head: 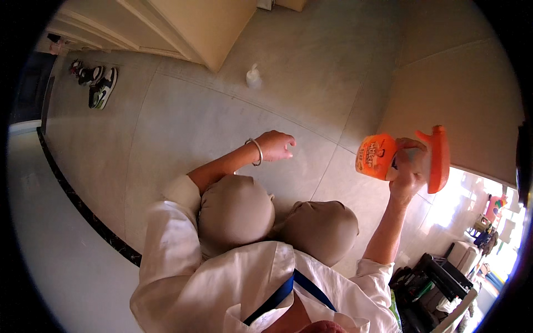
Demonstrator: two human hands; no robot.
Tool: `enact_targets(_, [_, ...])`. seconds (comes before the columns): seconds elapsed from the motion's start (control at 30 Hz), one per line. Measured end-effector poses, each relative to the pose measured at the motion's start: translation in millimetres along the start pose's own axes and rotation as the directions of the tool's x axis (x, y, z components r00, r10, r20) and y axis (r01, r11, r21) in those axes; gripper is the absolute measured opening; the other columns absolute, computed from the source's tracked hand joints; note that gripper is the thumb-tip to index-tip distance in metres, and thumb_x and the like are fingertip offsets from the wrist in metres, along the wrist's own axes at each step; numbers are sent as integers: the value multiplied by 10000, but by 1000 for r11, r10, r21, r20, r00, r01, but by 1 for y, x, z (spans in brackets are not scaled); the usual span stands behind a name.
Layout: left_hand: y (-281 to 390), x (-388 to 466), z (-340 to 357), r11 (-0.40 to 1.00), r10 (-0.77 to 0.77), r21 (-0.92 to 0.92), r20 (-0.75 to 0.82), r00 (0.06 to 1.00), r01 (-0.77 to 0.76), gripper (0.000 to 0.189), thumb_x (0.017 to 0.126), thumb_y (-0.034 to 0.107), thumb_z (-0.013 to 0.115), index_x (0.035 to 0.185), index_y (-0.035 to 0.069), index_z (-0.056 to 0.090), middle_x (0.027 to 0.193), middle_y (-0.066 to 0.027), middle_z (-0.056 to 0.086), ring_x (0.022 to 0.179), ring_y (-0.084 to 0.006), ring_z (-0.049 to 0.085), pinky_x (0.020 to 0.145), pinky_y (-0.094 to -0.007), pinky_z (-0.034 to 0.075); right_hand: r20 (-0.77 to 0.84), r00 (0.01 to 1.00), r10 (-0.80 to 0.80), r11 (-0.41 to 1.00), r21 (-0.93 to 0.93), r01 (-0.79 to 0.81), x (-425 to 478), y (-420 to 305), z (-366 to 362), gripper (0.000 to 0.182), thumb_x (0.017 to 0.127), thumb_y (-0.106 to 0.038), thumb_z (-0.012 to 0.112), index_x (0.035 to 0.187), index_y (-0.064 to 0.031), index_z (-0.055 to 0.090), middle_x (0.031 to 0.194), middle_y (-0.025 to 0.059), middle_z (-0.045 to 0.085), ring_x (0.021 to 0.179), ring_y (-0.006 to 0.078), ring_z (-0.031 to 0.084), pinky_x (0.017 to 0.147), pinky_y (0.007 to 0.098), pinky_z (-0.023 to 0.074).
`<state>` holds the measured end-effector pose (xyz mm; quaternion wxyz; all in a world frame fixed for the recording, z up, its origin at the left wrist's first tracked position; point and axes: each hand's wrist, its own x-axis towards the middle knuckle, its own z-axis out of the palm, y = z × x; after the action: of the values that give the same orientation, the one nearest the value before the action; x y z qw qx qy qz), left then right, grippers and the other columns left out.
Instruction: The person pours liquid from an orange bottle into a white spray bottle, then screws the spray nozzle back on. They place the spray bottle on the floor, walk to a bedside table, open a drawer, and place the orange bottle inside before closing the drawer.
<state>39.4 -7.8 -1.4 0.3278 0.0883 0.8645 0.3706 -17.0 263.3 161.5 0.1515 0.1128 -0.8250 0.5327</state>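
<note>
My right hand (410,175) grips an orange spray bottle (377,156) by its neck. The bottle is tipped on its side, its orange trigger head (439,160) to the right and its labelled body to the left. My left hand (275,145), with a metal bangle (257,152) at the wrist, hangs over the floor beyond my knees. Its fingers are loosely curled, with a gap to the thumb and nothing between them. Farther ahead on the grey tiled floor (179,125) stands a small whitish bottle (253,77) with a narrow top, blurred.
Sneakers (102,88) sit at the far left beside a beige cabinet (200,25), whose corner juts toward me. A beige panel (454,95) rises on the right. Black furniture (441,274) and mixed items crowd the lower right. A dark floor strip (83,208) curves along the left.
</note>
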Motion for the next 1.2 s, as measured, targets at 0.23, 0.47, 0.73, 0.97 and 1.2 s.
enact_targets(0.23, [0, 2, -1, 1000, 4, 3, 14, 1000, -5, 405, 777, 265, 627, 1126, 68, 568, 909, -96, 658, 830, -249, 628, 760, -344, 490, -3, 993, 117, 984, 137, -115, -3, 6, 0, 256, 692, 39, 501, 941, 6, 551, 842, 83, 605, 700, 151, 563, 631, 265, 476])
enact_targets(0.47, [0, 3, -1, 1000, -9, -21, 49, 999, 10, 414, 779, 278, 632, 1128, 65, 566, 896, -91, 658, 825, -246, 629, 764, -344, 488, 18, 990, 138, 986, 93, -139, -19, 44, -3, 264, 714, 16, 510, 976, -3, 532, 858, 74, 582, 726, 148, 563, 627, 258, 474])
enact_targets(0.73, [-2, 2, -1, 1000, 15, -7, 24, 1000, -15, 396, 780, 273, 629, 1119, 75, 572, 882, -87, 661, 804, -242, 631, 743, -346, 491, 9, 993, 115, 972, 203, -115, -17, 23, 6, 318, 662, 23, 509, 979, 8, 534, 922, 91, 569, 760, 193, 568, 673, 292, 483])
enact_targets(0.97, [-7, 4, 3, 1000, 23, -4, 20, 1000, -23, 405, 773, 272, 625, 1120, 69, 573, 881, -90, 661, 810, -251, 631, 747, -344, 491, 53, 971, 231, 960, 149, -236, -18, 30, -2, 236, 693, -18, 522, 929, -12, 528, 881, 92, 589, 748, 169, 569, 664, 281, 470])
enact_targets(1.2, [-5, 1, 1, 1000, 1, 31, 1, 1000, -1, 415, 766, 264, 615, 1131, 71, 576, 895, -89, 661, 812, -245, 628, 752, -327, 489, 21, 985, 173, 962, 210, -173, -2, 45, 7, 189, 725, 10, 544, 914, 4, 551, 873, 89, 599, 785, 149, 564, 713, 278, 467])
